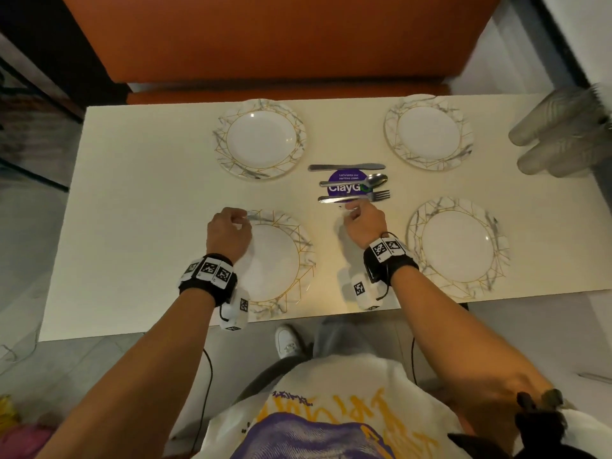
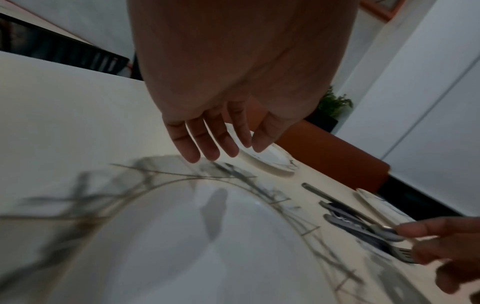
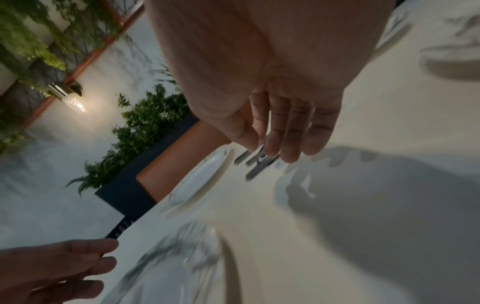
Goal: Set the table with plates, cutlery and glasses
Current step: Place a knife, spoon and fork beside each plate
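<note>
Four marble-and-gold-rimmed plates lie on the white table (image 1: 132, 210): far left (image 1: 261, 139), far right (image 1: 429, 132), near left (image 1: 276, 260) and near right (image 1: 457, 248). Between them a knife (image 1: 346, 167), a spoon (image 1: 356, 181) and a fork (image 1: 356, 196) lie side by side over a round purple sticker. My right hand (image 1: 354, 207) reaches the fork's handle (image 3: 259, 166) with straight fingers, thumb apart. My left hand (image 1: 236, 220) hovers over the near left plate's far rim (image 2: 182, 172), fingers relaxed and holding nothing.
Stacks of clear ribbed glasses (image 1: 559, 134) lie at the table's far right edge, blurred. An orange bench (image 1: 281, 44) runs along the far side. The table's near edge is close to my body, and a white shoe (image 1: 288, 341) shows below it.
</note>
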`<state>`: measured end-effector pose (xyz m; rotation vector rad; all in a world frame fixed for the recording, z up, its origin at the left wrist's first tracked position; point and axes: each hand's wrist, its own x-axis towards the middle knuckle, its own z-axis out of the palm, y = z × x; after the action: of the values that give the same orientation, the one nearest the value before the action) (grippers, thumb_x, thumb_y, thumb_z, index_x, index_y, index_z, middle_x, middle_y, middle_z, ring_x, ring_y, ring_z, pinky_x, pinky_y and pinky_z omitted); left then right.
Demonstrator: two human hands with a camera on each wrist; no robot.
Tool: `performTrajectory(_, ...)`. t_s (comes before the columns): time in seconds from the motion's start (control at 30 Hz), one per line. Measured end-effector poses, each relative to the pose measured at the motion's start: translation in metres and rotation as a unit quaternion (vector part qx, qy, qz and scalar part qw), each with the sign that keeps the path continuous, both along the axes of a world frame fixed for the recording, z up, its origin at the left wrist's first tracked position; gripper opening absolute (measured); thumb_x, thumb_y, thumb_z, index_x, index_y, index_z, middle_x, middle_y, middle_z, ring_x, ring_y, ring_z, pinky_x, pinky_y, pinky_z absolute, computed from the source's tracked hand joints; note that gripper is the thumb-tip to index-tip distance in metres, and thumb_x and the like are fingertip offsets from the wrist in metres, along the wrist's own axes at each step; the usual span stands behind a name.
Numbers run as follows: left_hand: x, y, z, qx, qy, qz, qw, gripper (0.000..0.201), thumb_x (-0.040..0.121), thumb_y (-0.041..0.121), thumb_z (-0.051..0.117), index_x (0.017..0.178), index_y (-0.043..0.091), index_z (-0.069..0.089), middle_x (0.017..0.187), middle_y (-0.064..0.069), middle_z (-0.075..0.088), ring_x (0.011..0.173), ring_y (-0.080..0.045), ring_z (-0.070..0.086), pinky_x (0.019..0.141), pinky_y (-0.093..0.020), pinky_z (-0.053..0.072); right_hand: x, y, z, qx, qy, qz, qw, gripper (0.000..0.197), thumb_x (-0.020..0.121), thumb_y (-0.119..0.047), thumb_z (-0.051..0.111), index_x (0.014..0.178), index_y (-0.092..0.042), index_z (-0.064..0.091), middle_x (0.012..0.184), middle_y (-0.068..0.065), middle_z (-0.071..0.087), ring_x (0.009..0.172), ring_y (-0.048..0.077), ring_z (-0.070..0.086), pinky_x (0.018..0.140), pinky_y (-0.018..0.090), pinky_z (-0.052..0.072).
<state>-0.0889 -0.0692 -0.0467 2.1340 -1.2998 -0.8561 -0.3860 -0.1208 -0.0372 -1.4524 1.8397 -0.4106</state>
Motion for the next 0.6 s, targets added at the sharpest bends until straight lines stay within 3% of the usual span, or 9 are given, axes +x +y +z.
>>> performTrajectory(0.13,-0.052,-0.047,0.011,0.001,0.042,-0.028,0.999,0.025,0.096,0.012,0.06,0.119,0.013,0.069,0.113,-0.002,0.07,0.101,-0.019,0.064,0.092,-0.027,0.048,-0.027,-0.043,0.007,-0.036,0.018,-0.006,0.999,0.024,0.092,-0.01,0.056,0.113,-0.015,0.066,0.108,0.007,0.071,0.098,0.024,0.067,0.09,0.03,0.054)
performTrajectory(0.33,-0.122,-0.124,0.015,0.0,0.046,-0.086,0.995,0.02,0.096,0.014,0.059,0.112,0.017,0.072,0.11,0.002,0.07,0.096,-0.014,0.062,0.087,-0.024,0.046,-0.059,-0.116,0.008,-0.049,0.058,0.055,0.996,0.021,0.09,-0.01,0.061,0.109,-0.01,0.069,0.111,0.011,0.069,0.099,0.026,0.065,0.085,0.033,0.055)
performTrajectory(0.43,-0.149,-0.156,0.011,-0.003,0.044,-0.112,0.993,0.018,0.095,0.013,0.063,0.109,0.014,0.073,0.108,-0.001,0.07,0.094,-0.015,0.062,0.084,-0.027,0.049,-0.068,-0.15,0.002,-0.042,0.105,0.106,0.988,0.021,0.088,-0.009,0.058,0.104,-0.015,0.071,0.109,0.008,0.066,0.103,0.027,0.06,0.089,0.039,0.054)
performTrajectory(0.5,-0.161,-0.175,0.005,-0.004,0.038,-0.133,0.99,0.019,0.091,0.011,0.067,0.109,0.012,0.074,0.107,-0.005,0.072,0.092,-0.017,0.064,0.086,-0.033,0.056,-0.072,-0.169,-0.003,-0.025,0.129,0.148,0.98,0.024,0.09,-0.01,0.058,0.11,-0.016,0.07,0.112,0.008,0.063,0.111,0.027,0.054,0.096,0.042,0.05)
performTrajectory(0.6,-0.177,-0.197,-0.006,0.025,-0.023,-0.173,0.984,0.029,0.087,0.014,0.071,0.115,0.019,0.073,0.114,-0.003,0.068,0.105,-0.021,0.064,0.093,-0.041,0.057,-0.077,-0.188,-0.012,-0.016,0.149,0.19,0.97,0.026,0.092,-0.015,0.062,0.116,-0.017,0.069,0.116,0.006,0.061,0.116,0.025,0.049,0.099,0.041,0.048)
